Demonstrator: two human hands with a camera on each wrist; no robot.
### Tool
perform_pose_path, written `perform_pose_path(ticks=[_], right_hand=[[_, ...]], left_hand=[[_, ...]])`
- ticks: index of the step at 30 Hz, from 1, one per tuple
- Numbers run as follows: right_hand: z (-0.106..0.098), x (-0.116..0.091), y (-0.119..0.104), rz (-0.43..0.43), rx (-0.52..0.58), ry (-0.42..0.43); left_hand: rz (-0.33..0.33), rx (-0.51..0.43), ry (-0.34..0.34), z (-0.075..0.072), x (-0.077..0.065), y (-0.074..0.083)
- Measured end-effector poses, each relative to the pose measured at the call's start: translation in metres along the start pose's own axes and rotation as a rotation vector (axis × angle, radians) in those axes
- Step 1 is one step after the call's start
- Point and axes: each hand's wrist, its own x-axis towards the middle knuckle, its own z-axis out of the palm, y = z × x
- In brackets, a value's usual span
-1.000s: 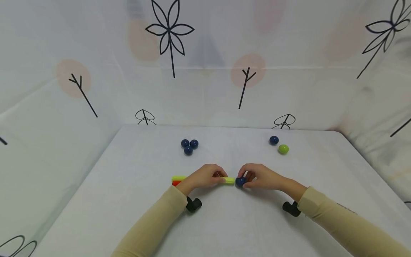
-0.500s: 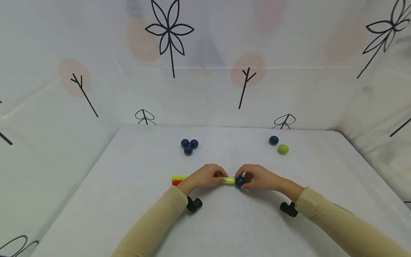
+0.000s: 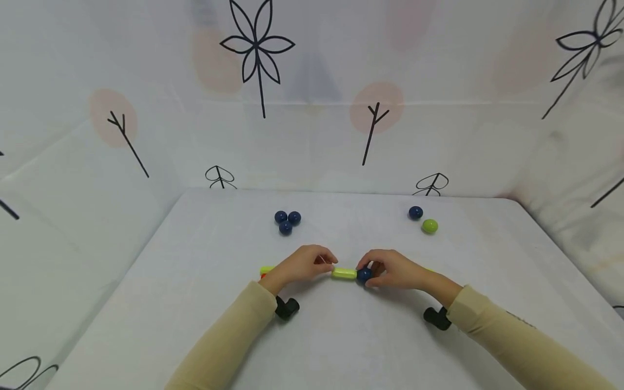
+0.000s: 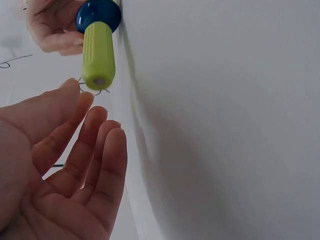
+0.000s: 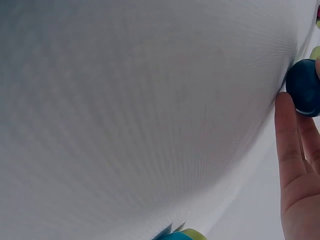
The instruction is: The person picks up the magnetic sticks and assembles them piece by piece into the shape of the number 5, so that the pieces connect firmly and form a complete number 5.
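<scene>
In the head view a short yellow-green ribbed rod (image 3: 344, 273) lies end to end with a dark blue ball (image 3: 363, 275) at mid-table. My right hand (image 3: 394, 269) pinches the ball between thumb and fingers; the right wrist view shows a fingertip against the ball (image 5: 302, 87). My left hand (image 3: 307, 264) is just off the rod's left end, holding nothing. Seen from the left wrist, the relaxed fingers of the left hand (image 4: 75, 155) sit short of the rod's free end, which has a small grey disc in it.
Three dark blue balls (image 3: 285, 228) cluster at the back. Further right are another blue ball (image 3: 416, 213) and a green ball (image 3: 430, 226). A yellow rod (image 3: 266, 269) and a red piece (image 3: 263, 276) show partly behind the left wrist. Black wrist cameras (image 3: 287, 309) hang below the sleeves.
The right hand has brought the blue ball left against the rod's end. My left hand has let go of the rod and drawn back to the left.
</scene>
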Motion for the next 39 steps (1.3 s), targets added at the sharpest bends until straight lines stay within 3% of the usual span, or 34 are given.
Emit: perform_pose_path(ticks=[17, 32, 39], right_hand=[[0.0, 0.0, 0.002, 0.028, 0.004, 0.0], [-0.001, 0.0, 0.001, 0.033, -0.006, -0.008], [-0.001, 0.0, 0.0, 0.03, -0.008, -0.01]], left_hand=[[-0.01, 0.024, 0.093, -0.019, -0.009, -0.018], [-0.072, 0.013, 0.189, -0.031, -0.017, -0.03], [-0.134, -0.038, 0.22, -0.038, -0.017, -0.034]])
